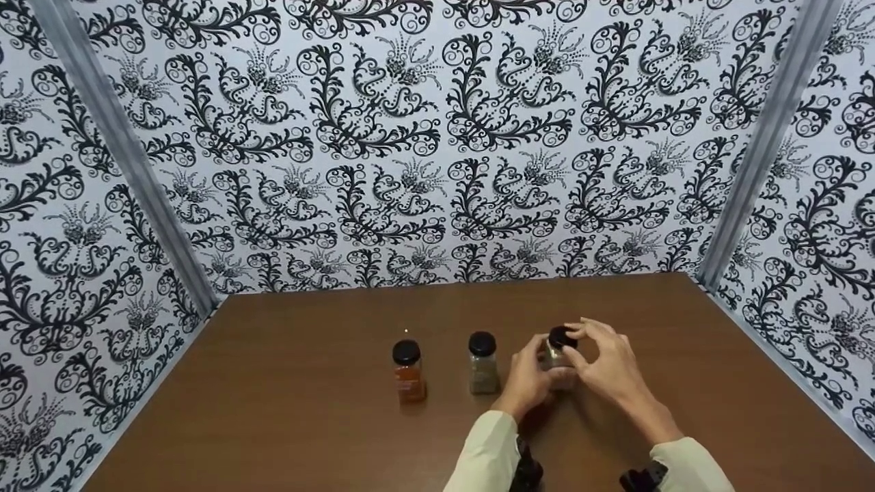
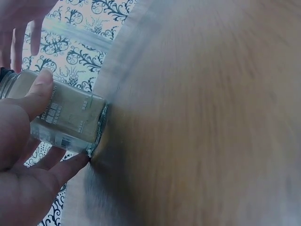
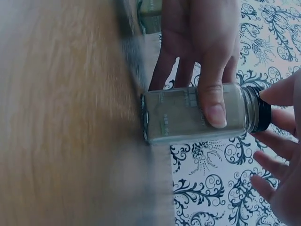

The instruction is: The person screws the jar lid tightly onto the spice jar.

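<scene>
At the right of the head view, my left hand point(image 1: 528, 384) grips a square glass spice jar point(image 3: 176, 117) of beige powder round its body, thumb across the printed front face. My right hand point(image 1: 610, 365) pinches the jar's black lid point(image 3: 262, 112) between thumb and fingertips, and its other fingers stay off the glass. The lid sits on the neck. The jar is upright, its base at the brown tabletop. Left of my hands stands a jar of greenish-brown spice point(image 1: 483, 374) with a black lid, nearest the left hand.
Farther left on the brown table point(image 1: 294, 410) stands a jar of orange-red spice point(image 1: 410, 384), also with a black lid. Walls with black-and-white scroll patterns point(image 1: 437, 171) enclose the table at the back and both sides. Grey strips point(image 1: 759, 143) cover the wall corners.
</scene>
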`<state>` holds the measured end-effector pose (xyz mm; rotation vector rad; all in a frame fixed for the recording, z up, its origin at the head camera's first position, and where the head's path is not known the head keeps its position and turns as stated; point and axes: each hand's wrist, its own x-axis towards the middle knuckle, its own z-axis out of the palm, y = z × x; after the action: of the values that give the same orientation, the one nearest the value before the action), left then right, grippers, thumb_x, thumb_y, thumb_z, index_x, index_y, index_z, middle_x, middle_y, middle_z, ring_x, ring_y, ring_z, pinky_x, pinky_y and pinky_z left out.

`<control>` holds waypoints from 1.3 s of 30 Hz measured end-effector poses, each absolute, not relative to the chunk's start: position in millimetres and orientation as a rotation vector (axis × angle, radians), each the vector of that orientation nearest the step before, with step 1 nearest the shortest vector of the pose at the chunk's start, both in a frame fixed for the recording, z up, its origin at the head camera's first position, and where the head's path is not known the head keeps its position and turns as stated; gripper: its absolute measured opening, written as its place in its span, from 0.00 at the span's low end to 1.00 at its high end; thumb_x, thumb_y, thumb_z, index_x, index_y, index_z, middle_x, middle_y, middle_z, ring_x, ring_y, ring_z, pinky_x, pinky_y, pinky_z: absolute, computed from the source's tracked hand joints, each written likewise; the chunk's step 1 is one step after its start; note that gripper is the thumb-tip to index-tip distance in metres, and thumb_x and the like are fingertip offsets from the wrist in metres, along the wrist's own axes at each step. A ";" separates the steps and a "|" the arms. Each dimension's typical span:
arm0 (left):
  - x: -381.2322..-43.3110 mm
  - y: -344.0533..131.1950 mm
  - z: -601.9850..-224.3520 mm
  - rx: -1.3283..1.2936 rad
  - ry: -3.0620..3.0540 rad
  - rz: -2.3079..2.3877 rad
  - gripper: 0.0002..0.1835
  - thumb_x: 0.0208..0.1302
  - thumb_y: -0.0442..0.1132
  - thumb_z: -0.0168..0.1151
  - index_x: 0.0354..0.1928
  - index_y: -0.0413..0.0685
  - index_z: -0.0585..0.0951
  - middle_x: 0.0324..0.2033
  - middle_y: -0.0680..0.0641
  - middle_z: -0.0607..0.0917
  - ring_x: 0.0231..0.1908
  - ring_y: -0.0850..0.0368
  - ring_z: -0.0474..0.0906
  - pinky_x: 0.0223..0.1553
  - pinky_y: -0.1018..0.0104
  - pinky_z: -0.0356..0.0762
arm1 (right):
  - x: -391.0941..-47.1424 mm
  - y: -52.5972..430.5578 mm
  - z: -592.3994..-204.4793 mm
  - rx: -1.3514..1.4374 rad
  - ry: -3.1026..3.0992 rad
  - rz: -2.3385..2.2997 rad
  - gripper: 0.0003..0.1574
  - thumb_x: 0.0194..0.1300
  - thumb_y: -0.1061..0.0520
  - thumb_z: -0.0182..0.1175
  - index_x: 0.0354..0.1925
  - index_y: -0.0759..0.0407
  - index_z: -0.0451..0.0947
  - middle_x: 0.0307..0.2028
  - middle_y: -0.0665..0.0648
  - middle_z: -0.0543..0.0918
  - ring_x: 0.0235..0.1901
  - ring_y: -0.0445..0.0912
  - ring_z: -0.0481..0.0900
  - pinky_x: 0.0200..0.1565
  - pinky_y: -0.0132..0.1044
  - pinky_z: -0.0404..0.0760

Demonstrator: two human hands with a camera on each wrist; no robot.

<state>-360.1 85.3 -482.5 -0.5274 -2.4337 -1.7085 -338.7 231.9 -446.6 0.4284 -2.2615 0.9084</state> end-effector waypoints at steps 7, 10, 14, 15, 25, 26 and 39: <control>-360.6 86.6 -481.7 -0.507 -2.431 -1.731 0.28 0.55 0.40 0.76 0.59 0.55 0.79 0.55 0.48 0.86 0.55 0.55 0.83 0.55 0.64 0.82 | -341.7 235.1 -448.9 0.425 -2.255 0.866 0.14 0.52 0.62 0.75 0.37 0.63 0.83 0.42 0.65 0.86 0.51 0.61 0.78 0.52 0.55 0.69; -360.7 87.3 -482.8 -0.515 -2.424 -1.723 0.27 0.55 0.40 0.77 0.58 0.53 0.79 0.54 0.48 0.86 0.53 0.56 0.84 0.52 0.64 0.83 | -342.0 235.3 -450.5 0.430 -2.243 0.843 0.15 0.50 0.60 0.77 0.35 0.61 0.82 0.38 0.61 0.84 0.46 0.58 0.77 0.46 0.50 0.69; -360.5 87.6 -484.9 -0.520 -2.423 -1.703 0.27 0.54 0.42 0.77 0.56 0.52 0.79 0.53 0.48 0.87 0.52 0.58 0.84 0.51 0.67 0.83 | -341.6 234.9 -452.1 0.428 -2.215 0.846 0.17 0.48 0.60 0.79 0.34 0.60 0.82 0.37 0.58 0.83 0.42 0.54 0.77 0.41 0.44 0.67; -360.4 87.6 -485.2 -0.523 -2.422 -1.700 0.27 0.54 0.42 0.77 0.56 0.52 0.79 0.53 0.48 0.87 0.52 0.58 0.83 0.52 0.68 0.82 | -341.4 234.8 -452.1 0.425 -2.208 0.863 0.17 0.47 0.60 0.79 0.35 0.60 0.82 0.37 0.58 0.83 0.42 0.54 0.77 0.42 0.43 0.68; -360.4 86.9 -484.0 -0.473 -2.451 -1.683 0.28 0.53 0.41 0.78 0.57 0.55 0.80 0.52 0.50 0.86 0.53 0.58 0.81 0.53 0.66 0.80 | -335.9 238.7 -442.6 0.302 -2.361 1.294 0.31 0.68 0.52 0.65 0.66 0.56 0.73 0.64 0.62 0.76 0.63 0.58 0.75 0.64 0.44 0.74; -360.3 86.9 -483.7 -0.473 -2.450 -1.682 0.28 0.53 0.41 0.78 0.57 0.54 0.80 0.52 0.50 0.86 0.53 0.58 0.81 0.53 0.66 0.80 | -335.5 239.2 -442.0 0.288 -2.385 1.347 0.31 0.70 0.52 0.63 0.68 0.56 0.72 0.65 0.62 0.76 0.64 0.58 0.75 0.64 0.39 0.75; -361.0 84.6 -483.9 -0.516 -2.431 -1.679 0.28 0.54 0.41 0.77 0.58 0.55 0.79 0.53 0.49 0.86 0.54 0.57 0.82 0.53 0.67 0.81 | -343.9 239.2 -453.6 0.347 -2.370 1.514 0.22 0.69 0.61 0.63 0.60 0.62 0.77 0.57 0.67 0.83 0.58 0.58 0.81 0.52 0.19 0.77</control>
<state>-361.0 84.6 -483.9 -0.5162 -2.4312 -1.6788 -343.9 239.2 -453.6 0.3467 -2.3702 1.5143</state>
